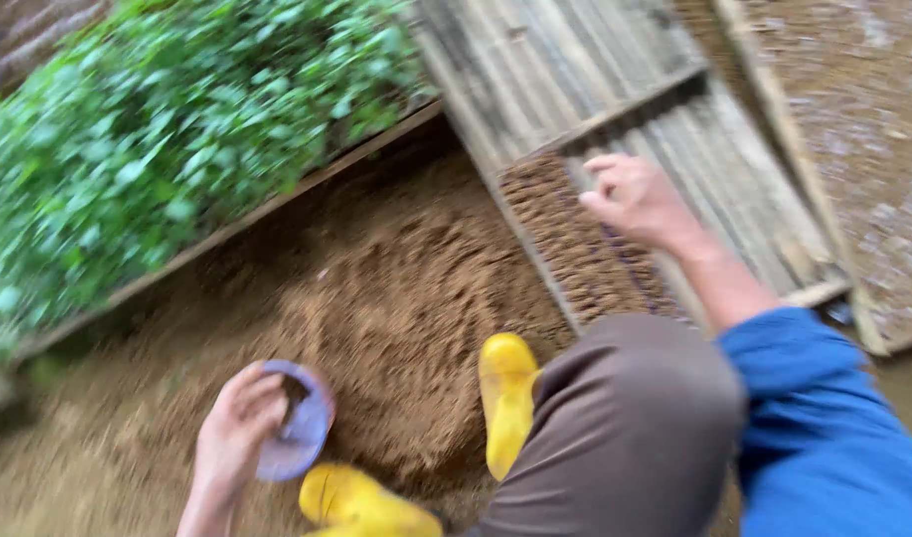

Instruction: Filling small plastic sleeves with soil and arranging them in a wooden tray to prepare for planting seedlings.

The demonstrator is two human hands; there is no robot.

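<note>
Bowl point(299, 430), small, purple, clasped at its rim by left hand point(239, 428), low over brown grain heap point(396, 328); right hand point(640, 199), fingers loosely curled, holding nothing, resting farther forward and rightward on slatted wooden tray point(615, 109); yellow boots point(505, 398) between.

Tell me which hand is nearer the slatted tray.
Right. The right hand rests on the slatted tray; the left hand is far lower left, holding a purple bowl.

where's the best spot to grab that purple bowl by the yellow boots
Probably the rim. The purple bowl lies tilted on the brown husk heap with its open side facing up. The left hand already holds its left edge, fingers curled over the rim, so come in from the left. The blur hides finer detail.
</note>
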